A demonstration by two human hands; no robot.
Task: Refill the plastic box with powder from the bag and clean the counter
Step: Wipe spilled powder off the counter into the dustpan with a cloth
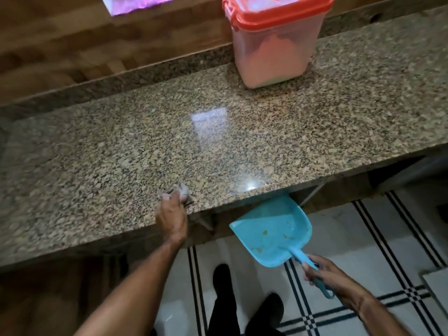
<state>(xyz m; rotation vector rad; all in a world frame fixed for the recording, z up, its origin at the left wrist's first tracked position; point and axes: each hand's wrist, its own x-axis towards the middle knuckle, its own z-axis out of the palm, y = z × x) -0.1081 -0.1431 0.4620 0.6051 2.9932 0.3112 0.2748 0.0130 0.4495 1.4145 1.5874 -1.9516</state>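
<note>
A speckled granite counter (121,146) ran across the middle of the frame, with a wooden surface (72,44) behind it in the upper left. A shiny purple bag (135,2) lay on that wood, cut off by the top edge of the frame.

At upper centre-right, the translucent plastic box (274,52) stood upright on the counter with its orange-red lid (278,10) on. Pale powder (266,66) showed through its walls, filling well over half of it.

At the counter's near edge, lower centre, the left hand (171,214) had its fingers curled around a small bunched grey cloth (181,190), pressing it on the stone.

Just right of it and below the edge, the right hand (334,280) had its fingers wrapped around the handle of a turquoise dustpan (269,229). The pan's front lip was tucked under the counter edge, and a few orange-brown specks lay inside it.

Below was a white tiled floor (363,238) with dark stripes, and the person's dark shoes (223,275) at lower centre.
</note>
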